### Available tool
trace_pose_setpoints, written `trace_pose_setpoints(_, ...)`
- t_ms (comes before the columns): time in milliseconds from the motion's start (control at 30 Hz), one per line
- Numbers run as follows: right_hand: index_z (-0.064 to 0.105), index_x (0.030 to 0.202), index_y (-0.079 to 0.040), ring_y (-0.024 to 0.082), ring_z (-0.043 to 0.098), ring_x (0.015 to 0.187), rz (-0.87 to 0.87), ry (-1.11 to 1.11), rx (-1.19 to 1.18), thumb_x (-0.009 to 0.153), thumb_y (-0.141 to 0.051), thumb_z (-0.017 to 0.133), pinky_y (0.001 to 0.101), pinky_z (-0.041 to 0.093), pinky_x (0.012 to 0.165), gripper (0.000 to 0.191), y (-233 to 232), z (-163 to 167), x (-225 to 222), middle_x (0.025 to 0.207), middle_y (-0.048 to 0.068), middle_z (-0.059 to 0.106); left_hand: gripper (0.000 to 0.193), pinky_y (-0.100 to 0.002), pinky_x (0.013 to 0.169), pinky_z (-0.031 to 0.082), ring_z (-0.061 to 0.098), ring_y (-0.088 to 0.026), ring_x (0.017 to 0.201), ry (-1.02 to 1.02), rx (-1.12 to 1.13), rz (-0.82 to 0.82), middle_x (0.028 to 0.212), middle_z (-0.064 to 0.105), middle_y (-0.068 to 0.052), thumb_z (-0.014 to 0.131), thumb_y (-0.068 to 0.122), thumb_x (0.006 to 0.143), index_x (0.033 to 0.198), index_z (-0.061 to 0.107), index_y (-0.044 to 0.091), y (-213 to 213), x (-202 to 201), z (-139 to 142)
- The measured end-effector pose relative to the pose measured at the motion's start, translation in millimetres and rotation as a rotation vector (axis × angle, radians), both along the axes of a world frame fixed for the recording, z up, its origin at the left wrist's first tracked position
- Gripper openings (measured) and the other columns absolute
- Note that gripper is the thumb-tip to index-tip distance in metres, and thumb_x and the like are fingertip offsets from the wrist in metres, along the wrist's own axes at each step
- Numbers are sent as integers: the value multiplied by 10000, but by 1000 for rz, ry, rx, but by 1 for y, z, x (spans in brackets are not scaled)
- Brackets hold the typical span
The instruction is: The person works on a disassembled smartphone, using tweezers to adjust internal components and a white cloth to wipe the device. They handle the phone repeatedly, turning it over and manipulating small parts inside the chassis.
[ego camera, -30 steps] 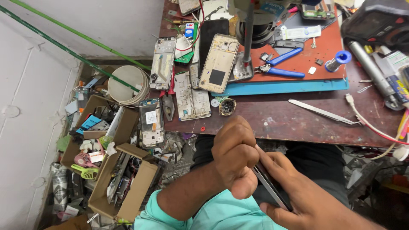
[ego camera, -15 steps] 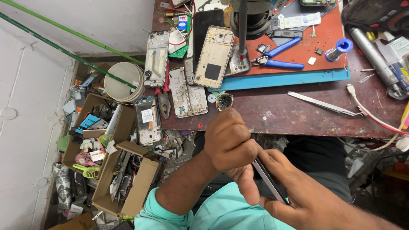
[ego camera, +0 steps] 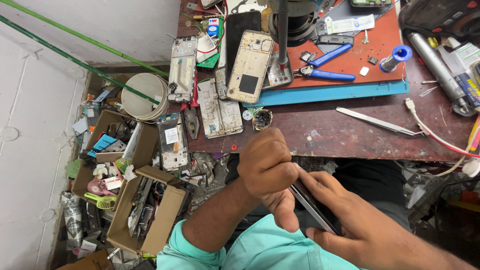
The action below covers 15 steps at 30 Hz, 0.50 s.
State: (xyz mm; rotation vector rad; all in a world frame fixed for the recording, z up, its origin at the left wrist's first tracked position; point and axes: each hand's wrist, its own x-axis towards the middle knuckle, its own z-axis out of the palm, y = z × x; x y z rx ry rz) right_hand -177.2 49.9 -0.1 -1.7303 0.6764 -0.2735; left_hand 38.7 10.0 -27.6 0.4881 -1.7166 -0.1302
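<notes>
Both my hands hold a dark, thin phone [ego camera: 314, 206] edge-on over my lap, just in front of the workbench. My left hand [ego camera: 267, 172] is curled over its upper end with the thumb pressing down along its side. My right hand [ego camera: 367, 232] cradles the lower end from below, fingers stretched under the phone. Most of the phone is hidden by my hands. A turquoise sleeve [ego camera: 260, 250] covers my left forearm.
The dark red workbench [ego camera: 350, 137] carries a gold phone back frame [ego camera: 250, 67], other stripped phone frames [ego camera: 219, 107], blue-handled pliers [ego camera: 327, 75], metal tweezers [ego camera: 380, 121], a blue-capped tube [ego camera: 395, 57] and cables. Cardboard boxes of parts [ego camera: 125, 200] stand on the floor at left.
The view has shifted slightly, so the bench sits higher in frame. My hands keep the same grip on the phone, the left thumb shifting a little along its edge.
</notes>
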Motion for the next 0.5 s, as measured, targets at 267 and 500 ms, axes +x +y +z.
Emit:
trace_pose_setpoints(267, 211, 1659, -40, 273, 450, 1242, -13, -128, 148, 764, -9, 706, 338, 430, 1021, 1023, -8, -17, 1, 1387, 139, 429, 778, -368, 468, 319, 431, -232, 503, 39, -19, 39, 626, 349, -43, 396, 688, 1035, 586, 457, 55, -1, -3, 3)
trace_pose_setpoints(500, 225, 1659, -27, 240, 480, 1280, -66, -222, 316, 755, 33, 656, 309, 466, 983, 1003, -5, -31, -1, 1411, 138, 412, 645, -395, 531, 304, 409, -240, 570, -79, -23, 48, 676, 366, -55, 445, 582, 1014, 655, 524, 52, -3, 4, 9)
